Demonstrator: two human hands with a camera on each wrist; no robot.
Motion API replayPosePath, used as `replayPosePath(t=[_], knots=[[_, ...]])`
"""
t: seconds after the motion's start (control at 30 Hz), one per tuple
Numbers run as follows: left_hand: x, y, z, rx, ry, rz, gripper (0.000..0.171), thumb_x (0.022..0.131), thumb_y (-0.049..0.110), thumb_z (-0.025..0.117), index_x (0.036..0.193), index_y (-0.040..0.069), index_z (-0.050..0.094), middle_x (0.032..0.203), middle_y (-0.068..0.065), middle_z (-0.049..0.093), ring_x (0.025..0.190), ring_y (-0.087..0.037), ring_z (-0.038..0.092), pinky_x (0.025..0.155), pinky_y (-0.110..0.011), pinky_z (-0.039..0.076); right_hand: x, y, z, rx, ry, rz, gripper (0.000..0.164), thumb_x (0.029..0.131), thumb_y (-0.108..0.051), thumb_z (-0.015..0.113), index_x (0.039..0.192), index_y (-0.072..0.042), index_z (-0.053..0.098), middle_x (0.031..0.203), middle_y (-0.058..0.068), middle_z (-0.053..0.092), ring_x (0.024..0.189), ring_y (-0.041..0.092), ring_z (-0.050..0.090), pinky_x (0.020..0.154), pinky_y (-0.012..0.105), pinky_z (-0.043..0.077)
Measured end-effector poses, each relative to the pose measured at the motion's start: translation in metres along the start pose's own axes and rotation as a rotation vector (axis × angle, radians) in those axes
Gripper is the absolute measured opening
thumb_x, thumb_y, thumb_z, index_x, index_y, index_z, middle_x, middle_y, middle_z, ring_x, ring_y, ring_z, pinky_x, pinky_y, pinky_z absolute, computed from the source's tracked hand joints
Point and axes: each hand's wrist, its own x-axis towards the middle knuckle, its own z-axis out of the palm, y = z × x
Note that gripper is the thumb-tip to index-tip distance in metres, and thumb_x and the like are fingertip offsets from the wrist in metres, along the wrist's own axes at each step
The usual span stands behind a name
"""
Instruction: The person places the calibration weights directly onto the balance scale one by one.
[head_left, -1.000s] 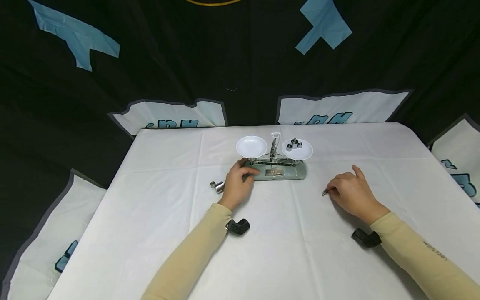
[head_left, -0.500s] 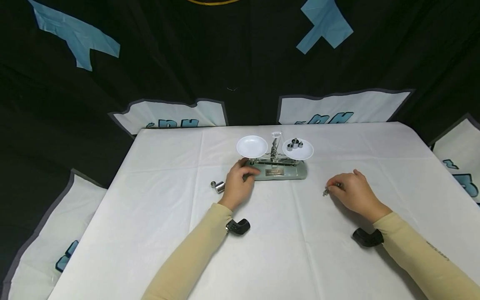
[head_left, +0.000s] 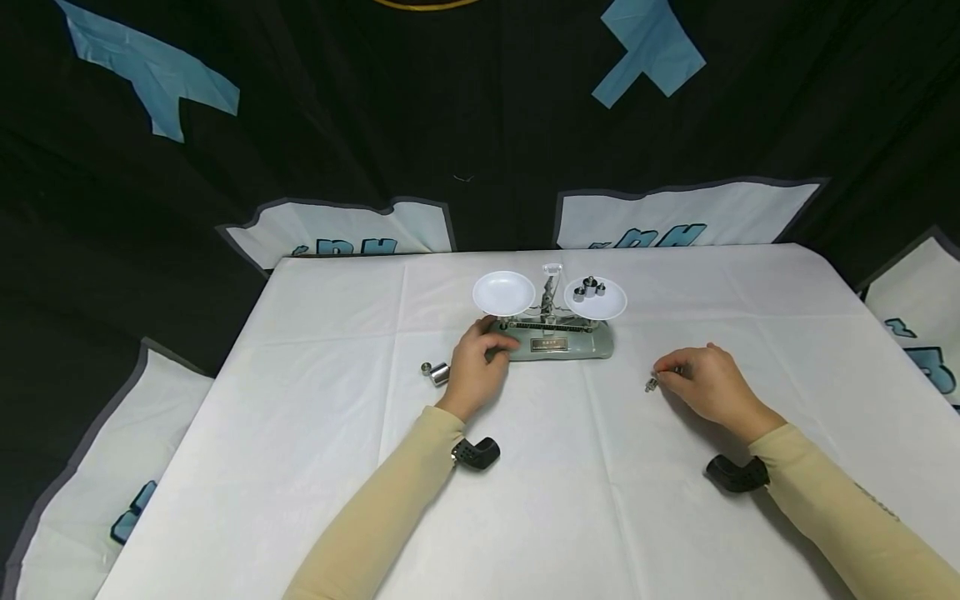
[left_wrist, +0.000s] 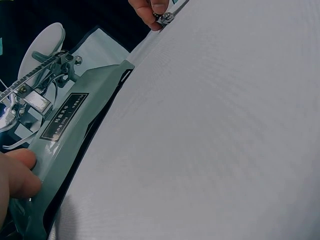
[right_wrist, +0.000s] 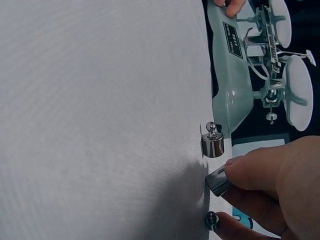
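Observation:
A green-based balance scale point(head_left: 550, 343) with two white pans stands toward the table's far side. My left hand point(head_left: 477, 367) holds the left end of its base, fingertips point(left_wrist: 25, 182) against the green surface. Several metal weights sit on the right pan point(head_left: 612, 306); the left pan point(head_left: 503, 293) is bare. Right of the scale, my right hand point(head_left: 708, 387) pinches a metal weight point(right_wrist: 218, 181) tilted between thumb and finger. A knobbed weight point(right_wrist: 213, 145) stands just beyond it on the table. Another small weight point(right_wrist: 212, 221) is by a lower fingertip.
Left of my left hand, a larger metal weight point(head_left: 440, 374) lies beside a small one point(head_left: 426, 368) on the white-covered table point(head_left: 540, 517). A black curtain point(head_left: 495, 125) with light-blue patches hangs behind the table's far edge.
My right hand's raised finger has come down, and the hand has turned slightly so a weight shows at its fingers. My left hand and the scale stay in place.

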Motion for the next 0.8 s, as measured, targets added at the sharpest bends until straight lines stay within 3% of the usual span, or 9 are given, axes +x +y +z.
replayPosePath(t=[0.53,0.8], knots=[[0.0,0.0004,0.0002,-0.006,-0.007,-0.014,0.022,0.084,-0.003,0.061,0.096,0.002,0.079,0.148,-0.02,0.055,0.144,-0.037,0.047,0.124,-0.049,0.034,0.0008,0.0028,-0.0001,-0.001,-0.013,0.0,0.006,0.086,0.001,0.072,0.09,0.0,0.076,0.095,0.021,0.077,0.1,0.045,0.07,0.114,0.078,0.021],[-0.0003,0.0011,-0.0007,0.002,-0.007,-0.007,0.023,0.083,-0.002,0.061,0.096,0.002,0.079,0.148,-0.021,0.056,0.144,-0.037,0.048,0.124,-0.049,0.035,0.0017,0.0052,-0.0008,0.037,0.042,-0.01,0.006,0.086,0.003,0.072,0.09,0.001,0.077,0.094,0.022,0.077,0.098,0.046,0.071,0.112,0.08,0.024]])
